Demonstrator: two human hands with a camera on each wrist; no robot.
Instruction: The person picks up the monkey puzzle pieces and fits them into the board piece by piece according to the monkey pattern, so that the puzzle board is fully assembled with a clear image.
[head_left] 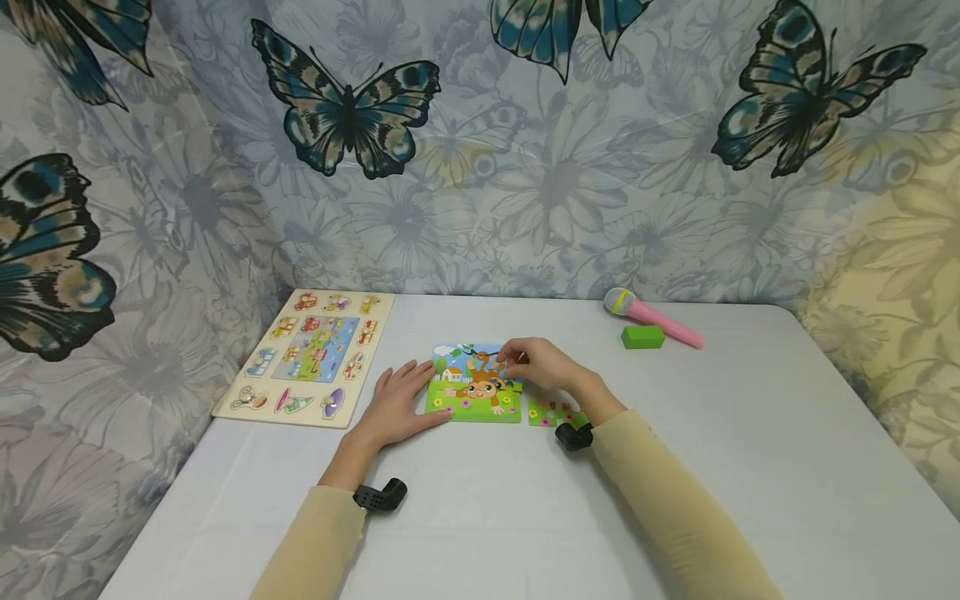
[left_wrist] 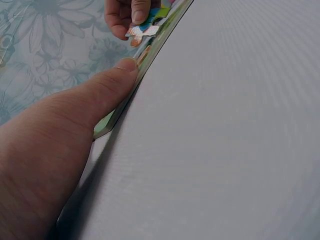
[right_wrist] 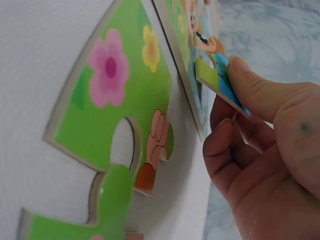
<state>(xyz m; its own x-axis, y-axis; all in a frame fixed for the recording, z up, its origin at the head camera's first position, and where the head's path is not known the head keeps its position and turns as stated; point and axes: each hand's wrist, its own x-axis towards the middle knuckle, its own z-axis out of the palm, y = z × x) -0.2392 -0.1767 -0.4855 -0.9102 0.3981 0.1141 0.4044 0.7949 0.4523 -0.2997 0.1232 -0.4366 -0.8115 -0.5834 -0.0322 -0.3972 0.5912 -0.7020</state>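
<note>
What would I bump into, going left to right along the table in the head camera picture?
Picture board → left hand → monkey puzzle → right hand → pink microphone.

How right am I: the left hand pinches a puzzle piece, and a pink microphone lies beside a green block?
One slip: the right wrist view shows the right hand pinching the puzzle piece, not the left hand. The rest stands.
</note>
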